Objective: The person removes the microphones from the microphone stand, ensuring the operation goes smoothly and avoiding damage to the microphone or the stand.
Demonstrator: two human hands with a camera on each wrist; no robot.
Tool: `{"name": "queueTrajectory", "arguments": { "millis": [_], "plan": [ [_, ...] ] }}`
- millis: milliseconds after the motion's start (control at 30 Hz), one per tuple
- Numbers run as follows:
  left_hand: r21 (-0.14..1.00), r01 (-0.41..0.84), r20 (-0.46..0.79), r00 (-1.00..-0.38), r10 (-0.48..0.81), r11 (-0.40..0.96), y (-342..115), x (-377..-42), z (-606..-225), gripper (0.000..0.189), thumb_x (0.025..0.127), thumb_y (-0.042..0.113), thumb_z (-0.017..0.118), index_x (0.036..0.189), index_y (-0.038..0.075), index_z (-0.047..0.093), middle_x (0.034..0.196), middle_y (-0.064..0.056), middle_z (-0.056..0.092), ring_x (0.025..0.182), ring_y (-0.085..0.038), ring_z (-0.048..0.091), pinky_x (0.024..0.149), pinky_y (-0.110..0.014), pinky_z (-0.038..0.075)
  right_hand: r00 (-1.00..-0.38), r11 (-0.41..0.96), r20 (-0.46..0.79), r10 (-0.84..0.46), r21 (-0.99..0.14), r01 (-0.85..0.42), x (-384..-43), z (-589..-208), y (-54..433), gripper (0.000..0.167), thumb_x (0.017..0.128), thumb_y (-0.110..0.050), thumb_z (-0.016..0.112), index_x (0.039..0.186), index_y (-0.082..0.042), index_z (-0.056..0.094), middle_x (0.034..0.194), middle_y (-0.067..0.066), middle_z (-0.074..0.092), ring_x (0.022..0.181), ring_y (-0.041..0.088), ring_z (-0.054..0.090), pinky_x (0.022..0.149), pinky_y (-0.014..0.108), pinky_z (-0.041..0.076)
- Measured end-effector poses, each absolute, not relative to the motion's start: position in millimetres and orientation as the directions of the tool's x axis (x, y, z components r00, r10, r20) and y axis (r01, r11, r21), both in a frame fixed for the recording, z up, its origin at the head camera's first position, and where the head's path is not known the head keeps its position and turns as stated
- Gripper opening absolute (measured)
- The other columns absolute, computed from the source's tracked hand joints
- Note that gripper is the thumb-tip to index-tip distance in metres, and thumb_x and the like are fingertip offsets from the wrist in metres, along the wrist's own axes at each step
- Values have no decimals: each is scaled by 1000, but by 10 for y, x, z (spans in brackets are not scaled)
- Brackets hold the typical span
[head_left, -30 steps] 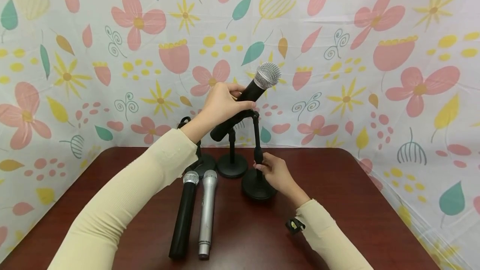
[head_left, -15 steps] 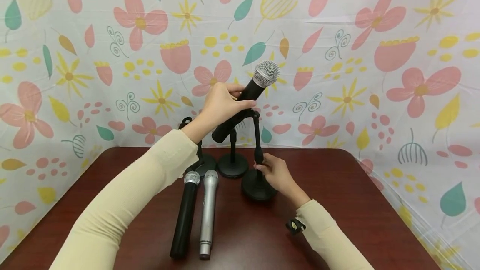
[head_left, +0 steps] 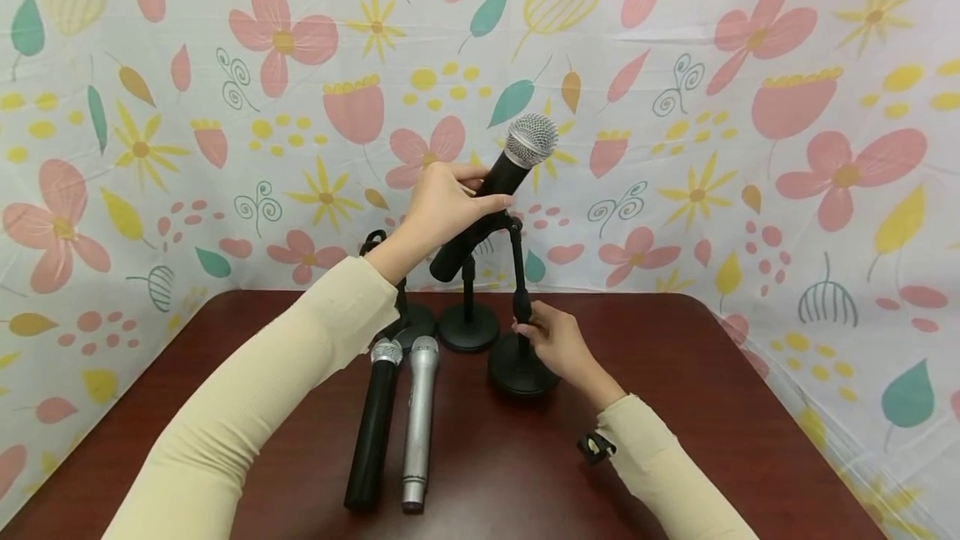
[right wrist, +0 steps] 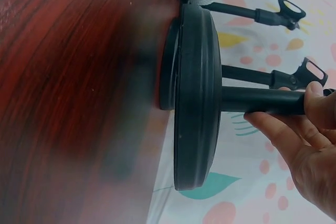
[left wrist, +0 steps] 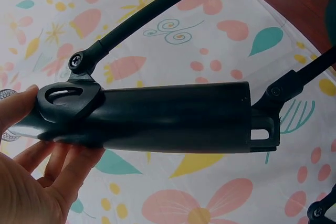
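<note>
A black microphone (head_left: 504, 177) with a silver mesh head slants upward to the right, seated in the clip (left wrist: 68, 100) of a black desk stand (head_left: 521, 307). My left hand (head_left: 446, 200) grips its body near that clip, thumb on one side and fingers on the other. Lower down, my right hand (head_left: 558, 344) pinches the pole (right wrist: 262, 100) of the same stand, just above its round base (right wrist: 198, 98). In the left wrist view the clip wraps around the microphone's body. Two more microphones, one black (head_left: 371, 427) and one silver (head_left: 420, 423), lie side by side nearer me.
Behind the lying microphones stand two more black stands, the middle one (head_left: 468, 327) and a left one (head_left: 416, 325) partly hidden by my left arm. The reddish-brown table (head_left: 675, 407) reaches a floral curtain (head_left: 697, 232) at its back edge.
The held microphone has tilted slightly more upright, its lower end shifting a little right. Both hands keep their holds, and the view has shifted slightly.
</note>
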State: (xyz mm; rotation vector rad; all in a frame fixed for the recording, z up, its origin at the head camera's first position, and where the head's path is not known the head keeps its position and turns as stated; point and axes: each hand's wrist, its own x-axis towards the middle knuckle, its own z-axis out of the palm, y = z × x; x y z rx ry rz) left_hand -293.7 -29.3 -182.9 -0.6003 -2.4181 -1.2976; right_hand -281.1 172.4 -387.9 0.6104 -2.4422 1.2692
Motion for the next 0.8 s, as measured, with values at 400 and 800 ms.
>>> {"name": "queueTrajectory", "arguments": {
  "millis": [400,800],
  "plan": [
    [825,492,482,-869,108,278,-429,-2919,-1570,43,81,31,78,118,11,71,93,-8,71,81,-14,67,77,-28,53,-867,460,448,-219,-736,-497,-2741,-3988,1778,11,90,0,63,101,-4,64,94,8,70,91,23,68,73,31,56],
    [805,438,435,-895,104,400,-604,-2918,-1795,45,85,31,74,121,6,67,101,-13,71,90,-21,67,77,-33,52,-859,443,481,-176,-740,-506,-2821,-3848,1789,12,90,2,63,102,0,63,96,13,71,93,28,68,77,34,56]
  ]
}}
